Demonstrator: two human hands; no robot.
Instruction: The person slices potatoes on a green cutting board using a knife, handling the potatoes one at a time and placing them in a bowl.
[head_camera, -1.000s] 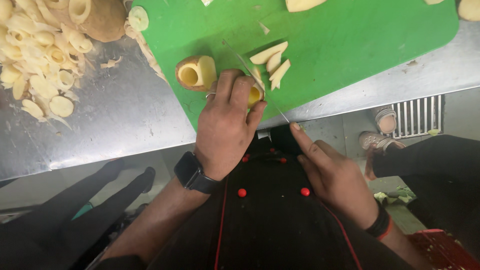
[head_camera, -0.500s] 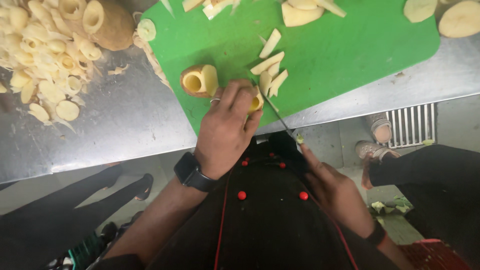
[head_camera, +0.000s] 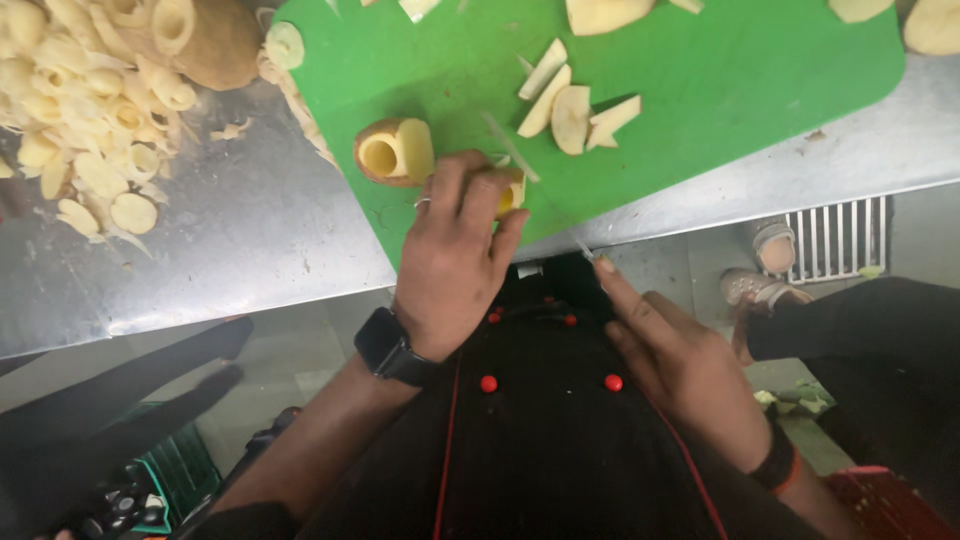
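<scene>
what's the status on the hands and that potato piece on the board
Left hand pressing pale yellow potato piece onto green plastic cutting board. Right hand below the board's edge with thin knife. Cut slices close by.

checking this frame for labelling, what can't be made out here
Head view only:
- Piece under the left hand: fingers cover most of it.
- Knife: blade blurred; the right hand hides the handle.
- Potato pieces on the green cutting board: cut off by the top edge.
- Peel pile: cut off at the left edge.
</scene>
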